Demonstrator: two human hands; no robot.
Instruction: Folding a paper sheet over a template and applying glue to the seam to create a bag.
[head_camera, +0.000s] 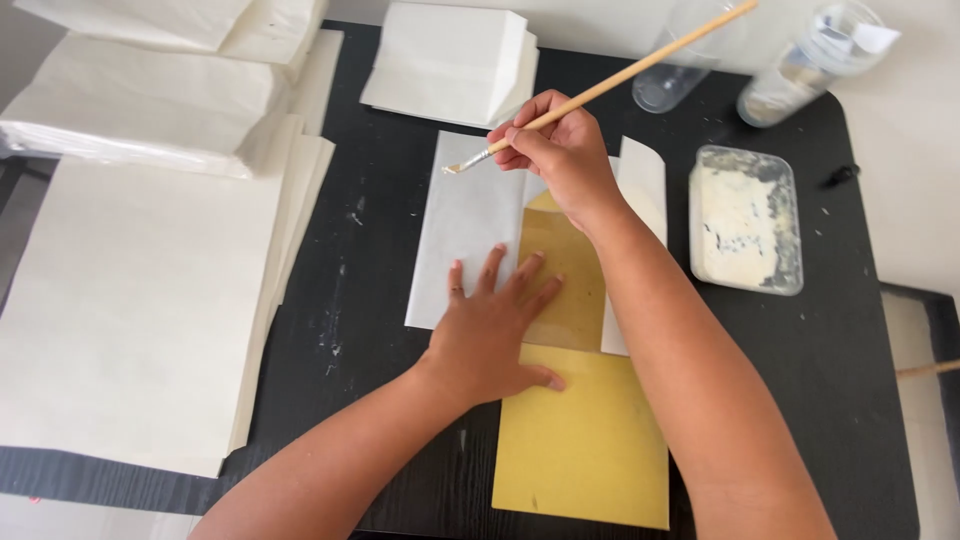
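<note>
Left hand (490, 335) lies flat, pinning thin, floppy white paper (465, 230); right hand (560, 150) pinches a light brush (600, 90), probably gluey.

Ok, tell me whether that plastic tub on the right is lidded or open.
Open: the plastic tub has no lid, and whitish paste shows inside it.

A thin wooden brush (600, 88) slants from upper right down to lower left, its pale bristle tip just above the top edge of a white sheet of paper (468, 225). That sheet lies flat on the black table, folded partly over a yellow-brown card (585, 440), which shows through it as a dim tan patch. The card sticks out below the paper toward the near edge, flat and squarely aligned.
</note>
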